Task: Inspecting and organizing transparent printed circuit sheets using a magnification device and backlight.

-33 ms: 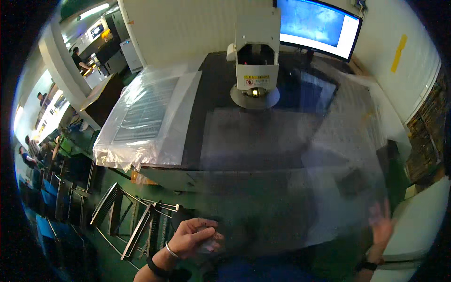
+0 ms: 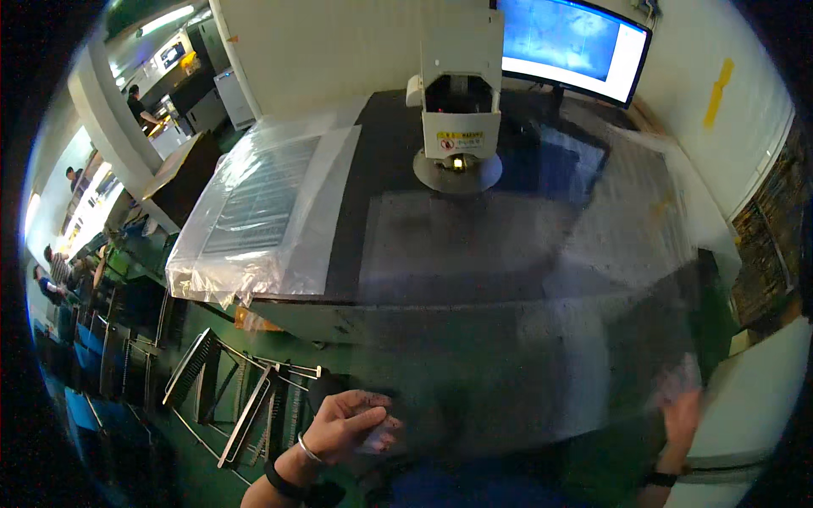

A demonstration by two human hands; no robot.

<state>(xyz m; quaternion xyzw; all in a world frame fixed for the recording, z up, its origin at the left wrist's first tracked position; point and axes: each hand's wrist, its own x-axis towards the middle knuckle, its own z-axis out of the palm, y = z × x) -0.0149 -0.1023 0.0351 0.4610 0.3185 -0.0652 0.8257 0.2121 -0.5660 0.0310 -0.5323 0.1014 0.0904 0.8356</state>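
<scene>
A large, thin see-through plastic sheet (image 2: pixel 474 339) spreads in front of me, from over the dark worktop down past its front edge. My left hand (image 2: pixel 354 423) is closed, thumb against the fingers, pinching the sheet's near left corner. On the far right my right hand (image 2: pixel 680 405) is at the sheet's near right side with its fingers stretched upward; they are blurred and show partly through the film. Behind the sheet stands a white optical machine head (image 2: pixel 461 140) with a small lit lamp above a round base.
A film-wrapped stack of sheets (image 2: pixel 254 203) lies on the worktop's left side. A lit monitor (image 2: pixel 576 46) stands at the back right. Metal slotted racks (image 2: pixel 246 398) stand on the green floor at left. A white cabinet (image 2: pixel 758 406) is beside my right arm. Other people work far left.
My right hand has shifted slightly, its fingers a little to the left, and the sheet's right side moves with it. The left hand stays in place, still pinching the corner.
</scene>
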